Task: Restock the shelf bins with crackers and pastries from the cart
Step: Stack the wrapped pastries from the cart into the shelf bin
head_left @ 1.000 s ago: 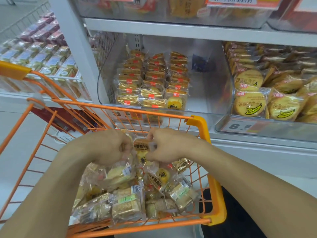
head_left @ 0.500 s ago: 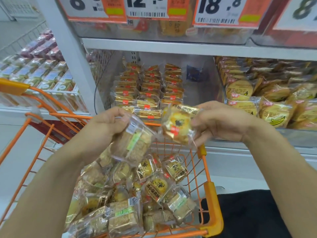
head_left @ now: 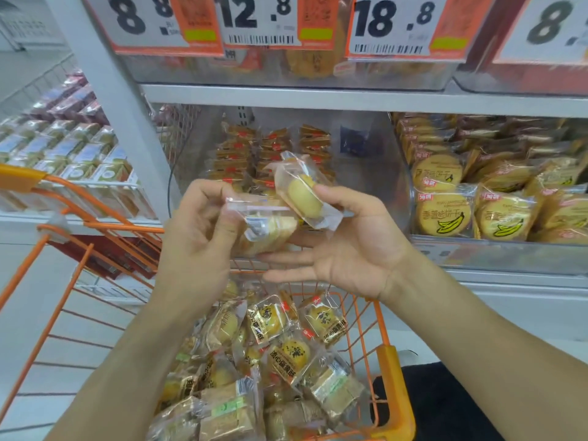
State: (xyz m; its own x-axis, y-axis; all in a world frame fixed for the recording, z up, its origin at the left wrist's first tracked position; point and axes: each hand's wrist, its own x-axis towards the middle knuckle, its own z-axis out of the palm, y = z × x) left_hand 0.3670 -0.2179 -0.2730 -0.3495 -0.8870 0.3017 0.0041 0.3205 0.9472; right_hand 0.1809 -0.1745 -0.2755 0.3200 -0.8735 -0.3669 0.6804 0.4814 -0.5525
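So the big thing here is the grey shelf unit (head_left: 286, 98), with clear bins on two levels and price tags (head_left: 261, 20) reading 8.8, 12.8 and 18.8 hanging along the top one. The middle bin (head_left: 375, 186) has rows of gold-wrapped pastries (head_left: 276, 148) stacked toward its left and back, and the bin to the right is packed with round banana-print crackers (head_left: 444, 214). Below and in front sits the orange wire cart (head_left: 386, 377), its right end heaped with wrapped yolk pastries and square cakes (head_left: 280, 361).

Both hands are up between cart and shelf. The left hand (head_left: 197, 237) has its fingers curled around a clear-wrapped cake pack (head_left: 264, 227), thumb on the near side. The right hand (head_left: 346, 246) is palm-up, lower fingers spread out straight, with its thumb and what looks like the index finger pinching a small round pastry in clear wrap (head_left: 305, 195), tilted, just above and touching the other pack.
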